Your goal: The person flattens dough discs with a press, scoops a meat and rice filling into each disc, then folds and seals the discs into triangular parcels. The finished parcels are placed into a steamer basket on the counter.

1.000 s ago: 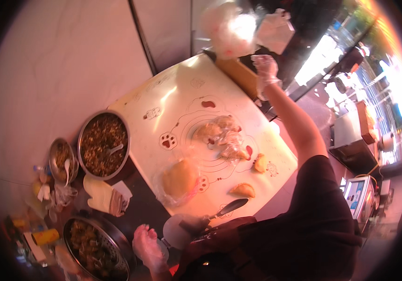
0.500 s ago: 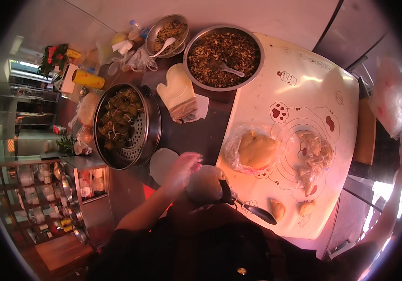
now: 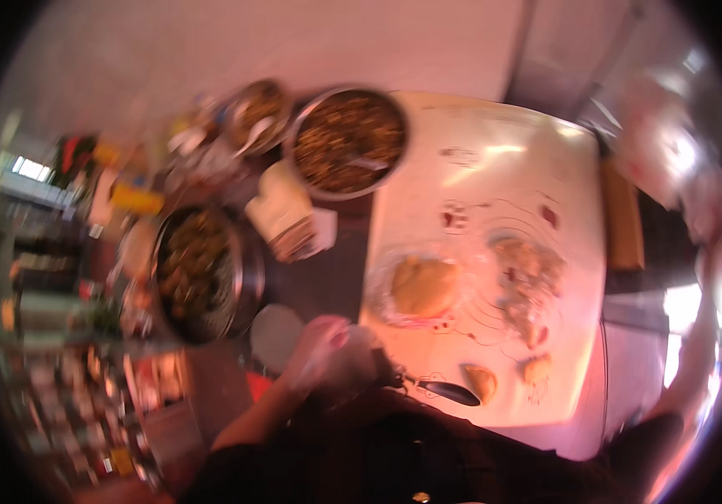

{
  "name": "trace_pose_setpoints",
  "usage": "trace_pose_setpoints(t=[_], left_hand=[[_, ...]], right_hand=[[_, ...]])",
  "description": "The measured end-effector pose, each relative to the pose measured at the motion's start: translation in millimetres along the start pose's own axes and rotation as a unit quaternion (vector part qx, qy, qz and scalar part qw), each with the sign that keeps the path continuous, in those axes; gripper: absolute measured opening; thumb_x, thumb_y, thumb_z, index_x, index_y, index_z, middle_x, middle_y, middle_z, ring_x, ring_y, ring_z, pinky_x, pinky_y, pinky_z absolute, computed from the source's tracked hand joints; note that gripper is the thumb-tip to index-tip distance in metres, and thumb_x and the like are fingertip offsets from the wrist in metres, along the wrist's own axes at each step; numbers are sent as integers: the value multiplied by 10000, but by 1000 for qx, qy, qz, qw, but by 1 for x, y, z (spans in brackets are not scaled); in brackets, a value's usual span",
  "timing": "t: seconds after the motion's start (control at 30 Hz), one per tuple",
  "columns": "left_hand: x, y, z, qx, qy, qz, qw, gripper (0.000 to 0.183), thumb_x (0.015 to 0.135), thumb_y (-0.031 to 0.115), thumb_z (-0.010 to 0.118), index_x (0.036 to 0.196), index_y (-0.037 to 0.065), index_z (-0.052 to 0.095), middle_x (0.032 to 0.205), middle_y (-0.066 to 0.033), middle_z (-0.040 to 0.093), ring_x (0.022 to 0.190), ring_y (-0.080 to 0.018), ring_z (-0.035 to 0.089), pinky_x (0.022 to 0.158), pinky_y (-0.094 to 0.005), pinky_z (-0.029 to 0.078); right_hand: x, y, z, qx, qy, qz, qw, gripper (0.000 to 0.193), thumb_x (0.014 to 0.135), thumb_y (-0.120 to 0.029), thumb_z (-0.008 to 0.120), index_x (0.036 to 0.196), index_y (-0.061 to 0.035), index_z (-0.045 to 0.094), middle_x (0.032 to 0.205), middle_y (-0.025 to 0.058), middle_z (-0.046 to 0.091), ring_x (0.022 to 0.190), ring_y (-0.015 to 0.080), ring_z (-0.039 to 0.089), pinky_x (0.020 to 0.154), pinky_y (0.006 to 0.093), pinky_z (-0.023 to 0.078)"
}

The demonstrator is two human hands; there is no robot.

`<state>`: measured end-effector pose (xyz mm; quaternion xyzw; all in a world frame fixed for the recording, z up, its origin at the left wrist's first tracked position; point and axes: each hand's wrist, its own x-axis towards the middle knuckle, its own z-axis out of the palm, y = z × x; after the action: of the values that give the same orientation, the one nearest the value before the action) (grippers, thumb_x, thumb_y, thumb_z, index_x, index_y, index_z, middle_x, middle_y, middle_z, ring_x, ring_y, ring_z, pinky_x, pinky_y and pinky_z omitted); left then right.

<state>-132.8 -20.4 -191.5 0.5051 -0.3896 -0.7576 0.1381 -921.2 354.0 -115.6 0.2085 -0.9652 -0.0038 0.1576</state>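
Observation:
My left hand [image 3: 323, 346] is over a round press [image 3: 369, 349] at the board's near-left edge. Its fingers are blurred. A black lever handle [image 3: 449, 391] sticks out to the right of the press, and a round grey plate [image 3: 277, 338] lies left of the hand. At the far right my right hand [image 3: 708, 228] reaches up against a clear plastic bag [image 3: 659, 143], which covers its fingers. Yellowish dough [image 3: 424, 286] sits in plastic film on the white board [image 3: 487, 185]. Two folded half-moon dumplings, one left [image 3: 482, 383] and one right [image 3: 537, 369], rest near the handle.
Crumpled clear plastic [image 3: 525, 273] lies right of the dough. A large metal bowl of chopped filling [image 3: 348, 139] stands behind, beside a smaller bowl [image 3: 260, 113] with a white spoon. Left are an oven mitt [image 3: 279, 206] and a steamer [image 3: 247, 290] of leaf-wrapped dumplings. Wooden box at right [image 3: 621, 214].
The whole view has shifted and blurred. My left hand has come nearer the press. My right hand has risen further against the clear bag.

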Motion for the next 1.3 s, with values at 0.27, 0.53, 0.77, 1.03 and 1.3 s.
trace_pose_setpoints(t=[0.27,0.53,0.77,1.03,1.3], left_hand=[[-29,20,38,77,-17,46,996,193,990,160,623,1144,43,631,1043,-59,651,954,-148,611,865,-294,506],[-59,40,105,222,-322,278,877,663,1008,513,556,1413,-9,494,1377,-118,545,1277,-223,525,1119,-373,373],[-122,80,37,79,-290,194,934,547,1082,460,380,1016,-3,662,931,-108,694,842,-155,631,794,-297,484],[-143,46,-17,199,-243,194,929,366,1078,304,447,943,32,650,804,-31,645,770,-108,592,748,-271,468],[-161,27,-37,207,252,646,690,206,904,210,735,916,33,629,798,-16,585,709,-152,572,712,-299,480]], right_hand=[[-191,-164,-72,241,71,-219,943,141,940,-149,560,903,-98,686,871,50,647,832,212,612,771,365,495],[-428,-408,-196,533,-87,-279,794,256,773,-21,779,1020,-56,721,944,118,692,872,318,659,745,399,527],[-496,-416,-189,753,-220,32,619,288,1018,-250,549,1074,-2,686,968,112,712,925,203,671,831,366,514],[-514,-432,-214,776,-490,-65,392,398,1034,-320,550,1216,26,621,1130,111,673,1111,210,617,1030,369,461],[-525,-463,-216,836,-388,45,385,150,888,-85,737,976,-34,628,890,56,675,829,139,647,780,278,523]])
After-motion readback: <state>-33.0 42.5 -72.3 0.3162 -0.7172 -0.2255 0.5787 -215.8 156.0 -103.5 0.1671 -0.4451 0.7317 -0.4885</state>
